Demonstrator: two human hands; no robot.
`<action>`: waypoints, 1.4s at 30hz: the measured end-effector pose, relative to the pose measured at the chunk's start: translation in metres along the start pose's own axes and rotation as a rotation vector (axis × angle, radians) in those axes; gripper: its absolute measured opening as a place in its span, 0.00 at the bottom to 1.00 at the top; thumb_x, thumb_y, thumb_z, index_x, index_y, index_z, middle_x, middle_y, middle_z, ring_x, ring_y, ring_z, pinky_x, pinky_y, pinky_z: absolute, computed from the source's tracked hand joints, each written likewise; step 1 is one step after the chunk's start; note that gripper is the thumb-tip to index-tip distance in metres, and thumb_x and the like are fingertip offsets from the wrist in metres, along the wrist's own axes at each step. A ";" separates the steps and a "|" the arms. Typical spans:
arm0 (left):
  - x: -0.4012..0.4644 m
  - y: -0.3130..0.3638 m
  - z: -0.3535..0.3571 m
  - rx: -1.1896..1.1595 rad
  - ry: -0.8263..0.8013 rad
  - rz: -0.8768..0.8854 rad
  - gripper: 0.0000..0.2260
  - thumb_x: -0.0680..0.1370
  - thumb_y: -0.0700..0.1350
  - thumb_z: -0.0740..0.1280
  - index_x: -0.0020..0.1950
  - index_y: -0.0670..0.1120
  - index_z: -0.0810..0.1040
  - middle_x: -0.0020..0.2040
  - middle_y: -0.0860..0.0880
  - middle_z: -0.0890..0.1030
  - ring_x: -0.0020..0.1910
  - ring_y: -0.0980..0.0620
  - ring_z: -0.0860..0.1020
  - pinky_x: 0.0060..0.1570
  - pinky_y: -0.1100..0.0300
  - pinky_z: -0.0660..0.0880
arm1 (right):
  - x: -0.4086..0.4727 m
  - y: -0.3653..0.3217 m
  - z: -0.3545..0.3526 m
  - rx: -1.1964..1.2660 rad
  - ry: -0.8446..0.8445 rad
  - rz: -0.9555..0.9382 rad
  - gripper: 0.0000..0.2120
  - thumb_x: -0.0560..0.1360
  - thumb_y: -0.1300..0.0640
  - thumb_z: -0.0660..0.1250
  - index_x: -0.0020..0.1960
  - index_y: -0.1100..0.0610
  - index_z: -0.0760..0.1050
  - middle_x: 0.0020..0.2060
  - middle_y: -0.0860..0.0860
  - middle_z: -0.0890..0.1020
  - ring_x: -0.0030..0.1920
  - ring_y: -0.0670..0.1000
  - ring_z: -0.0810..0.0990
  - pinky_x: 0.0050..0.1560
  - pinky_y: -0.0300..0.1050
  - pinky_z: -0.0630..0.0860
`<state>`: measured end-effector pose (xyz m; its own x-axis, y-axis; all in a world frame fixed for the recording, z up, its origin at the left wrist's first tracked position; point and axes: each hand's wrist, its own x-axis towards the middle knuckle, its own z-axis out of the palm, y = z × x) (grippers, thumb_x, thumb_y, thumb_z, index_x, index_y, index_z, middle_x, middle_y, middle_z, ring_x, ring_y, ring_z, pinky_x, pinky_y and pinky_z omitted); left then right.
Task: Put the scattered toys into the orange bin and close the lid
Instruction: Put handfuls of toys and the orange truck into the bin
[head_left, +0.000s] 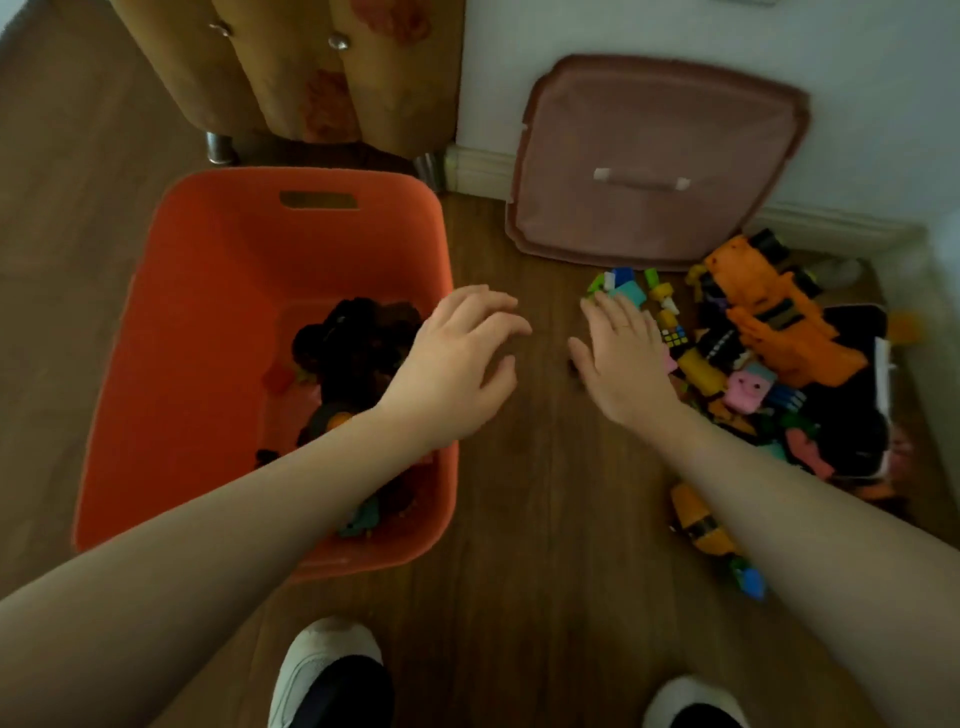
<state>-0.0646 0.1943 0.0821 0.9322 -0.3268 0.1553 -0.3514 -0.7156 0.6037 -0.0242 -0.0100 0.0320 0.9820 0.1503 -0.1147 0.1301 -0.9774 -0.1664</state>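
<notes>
Toys of bright plastic (748, 358) heaped right of the orange plastic bin (171, 374) could scatter if the empty, loose-fingered right hand (621, 358) and left hand (457, 364) scoop carelessly.

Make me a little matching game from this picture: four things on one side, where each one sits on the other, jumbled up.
Things:
1. orange bin
2. lid
3. big orange toy truck
4. left hand

Places:
A. leaning against the wall
B. over the bin's right rim
C. on the floor, left of the hands
D. in the toy pile on the right

Pairs: 1-C, 2-A, 3-D, 4-B
</notes>
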 end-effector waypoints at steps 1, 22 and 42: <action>0.009 0.010 0.010 0.008 -0.043 0.022 0.12 0.76 0.42 0.63 0.60 0.46 0.76 0.66 0.47 0.71 0.71 0.46 0.60 0.68 0.50 0.58 | -0.006 0.021 0.004 -0.052 -0.064 0.037 0.24 0.80 0.49 0.53 0.73 0.57 0.59 0.74 0.56 0.60 0.75 0.56 0.54 0.74 0.54 0.49; 0.123 -0.016 0.231 0.349 -0.653 -0.335 0.31 0.76 0.56 0.63 0.74 0.55 0.51 0.70 0.42 0.57 0.60 0.41 0.70 0.50 0.49 0.74 | 0.055 0.164 0.082 -0.006 -0.404 0.195 0.29 0.80 0.57 0.55 0.76 0.46 0.46 0.77 0.52 0.45 0.75 0.58 0.45 0.71 0.56 0.57; 0.109 0.016 0.263 0.129 -0.726 -0.080 0.14 0.76 0.40 0.60 0.61 0.46 0.66 0.52 0.44 0.73 0.47 0.44 0.75 0.37 0.55 0.70 | 0.008 0.197 0.085 0.022 -0.428 0.148 0.29 0.68 0.56 0.71 0.63 0.49 0.61 0.64 0.58 0.62 0.50 0.56 0.73 0.40 0.47 0.74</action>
<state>0.0086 -0.0148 -0.0970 0.6799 -0.5641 -0.4685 -0.3337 -0.8069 0.4874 -0.0023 -0.1891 -0.0848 0.8443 0.0610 -0.5324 -0.0152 -0.9904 -0.1376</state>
